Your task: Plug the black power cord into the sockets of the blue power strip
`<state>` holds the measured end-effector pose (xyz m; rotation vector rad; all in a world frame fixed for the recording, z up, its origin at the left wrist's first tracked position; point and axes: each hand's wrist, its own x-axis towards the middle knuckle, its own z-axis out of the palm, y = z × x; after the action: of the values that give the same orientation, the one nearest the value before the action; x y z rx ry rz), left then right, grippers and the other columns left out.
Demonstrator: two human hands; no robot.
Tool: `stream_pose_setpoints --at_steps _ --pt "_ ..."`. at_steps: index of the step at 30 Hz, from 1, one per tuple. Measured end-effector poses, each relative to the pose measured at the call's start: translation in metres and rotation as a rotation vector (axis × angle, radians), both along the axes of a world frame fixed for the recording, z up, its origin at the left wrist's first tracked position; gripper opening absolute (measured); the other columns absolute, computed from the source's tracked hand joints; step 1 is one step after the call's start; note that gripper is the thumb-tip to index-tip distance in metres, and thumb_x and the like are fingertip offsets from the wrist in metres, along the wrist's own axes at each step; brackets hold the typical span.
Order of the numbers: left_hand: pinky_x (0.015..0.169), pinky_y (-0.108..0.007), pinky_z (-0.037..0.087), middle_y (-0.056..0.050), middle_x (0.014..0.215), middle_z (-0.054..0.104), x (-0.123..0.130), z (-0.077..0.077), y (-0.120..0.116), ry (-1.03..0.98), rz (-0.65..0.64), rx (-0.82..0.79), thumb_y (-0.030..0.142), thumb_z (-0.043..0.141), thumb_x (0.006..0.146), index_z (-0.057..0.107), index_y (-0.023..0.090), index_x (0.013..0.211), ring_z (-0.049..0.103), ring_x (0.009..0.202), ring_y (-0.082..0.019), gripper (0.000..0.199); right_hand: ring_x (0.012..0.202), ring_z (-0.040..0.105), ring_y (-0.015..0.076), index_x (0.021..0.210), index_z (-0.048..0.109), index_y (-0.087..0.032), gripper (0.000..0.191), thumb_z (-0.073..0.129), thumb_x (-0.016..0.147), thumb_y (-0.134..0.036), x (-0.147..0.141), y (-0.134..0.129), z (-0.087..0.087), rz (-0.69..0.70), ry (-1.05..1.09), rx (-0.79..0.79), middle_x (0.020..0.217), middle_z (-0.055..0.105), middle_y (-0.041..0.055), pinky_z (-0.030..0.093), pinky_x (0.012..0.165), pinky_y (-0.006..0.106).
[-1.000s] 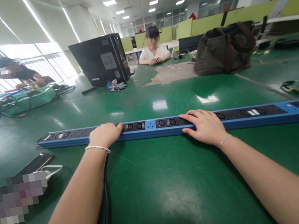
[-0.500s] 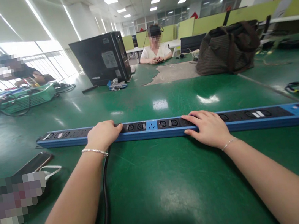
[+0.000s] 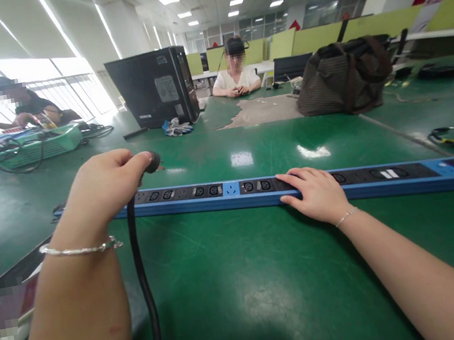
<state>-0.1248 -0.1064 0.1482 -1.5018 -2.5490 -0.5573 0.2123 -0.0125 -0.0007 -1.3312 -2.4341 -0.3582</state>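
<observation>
A long blue-and-black power strip (image 3: 208, 201) lies across the green table, with rows of sockets facing up. Above its left part, my left hand (image 3: 101, 183) is closed around a black plug (image 3: 152, 161), whose end sticks out past the thumb. From that hand a thick black power cord (image 3: 146, 290) hangs down toward the near edge of the view. My right hand (image 3: 316, 189) grips the strip right of its middle, fingers over the top and thumb against the near side. The plug is apart from the sockets, and its pin face is not visible.
At the back stand a black computer case (image 3: 151, 89), gloves (image 3: 177, 127) and a brown bag (image 3: 342, 76). A green basket (image 3: 41, 147) with cables is far left. Two people sit beyond the table. A partly blurred flat item (image 3: 16, 295) lies near left.
My left hand has lifted off the power strip and moved up and left, raising the plug and its cord. My right hand has stayed in place on the strip.
</observation>
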Motion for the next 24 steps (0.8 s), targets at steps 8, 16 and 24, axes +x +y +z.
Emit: stream_pose_setpoints --at_steps 8,16,24 --pt "0.06 -0.027 0.038 -0.004 0.068 0.064 0.03 -0.037 0.026 -0.104 -0.297 -0.15 0.057 0.037 0.077 0.068 0.019 0.071 0.055 0.066 -0.017 0.049 0.107 0.049 0.0256 0.126 0.053 -0.028 0.049 0.046 0.083 -0.051 0.0 0.001 -0.002 0.005 -0.011 0.007 0.119 0.058 0.006 0.035 0.088 0.041" --pt "0.057 -0.027 0.041 -0.007 0.067 0.066 0.081 -0.067 0.052 -0.075 -0.443 -0.227 0.054 0.036 0.077 0.067 0.019 0.062 0.059 0.065 -0.019 0.049 0.108 0.049 0.0259 0.125 0.054 -0.028 0.049 0.046 0.082 -0.052 0.0 0.0 -0.001 -0.006 0.002 -0.008 0.12 0.057 0.0062 0.035 0.09 0.041" --pt "0.067 -0.03 0.047 -0.01 0.086 0.07 0.088 -0.084 0.068 -0.005 -0.304 -0.274 0.053 0.039 0.074 0.069 0.021 0.073 0.063 0.079 -0.022 0.044 0.109 0.048 0.026 0.125 0.054 -0.029 0.05 0.048 0.081 -0.052 -0.001 -0.001 0.001 -0.019 0.016 -0.02 0.122 0.056 0.0066 0.034 0.091 0.041"
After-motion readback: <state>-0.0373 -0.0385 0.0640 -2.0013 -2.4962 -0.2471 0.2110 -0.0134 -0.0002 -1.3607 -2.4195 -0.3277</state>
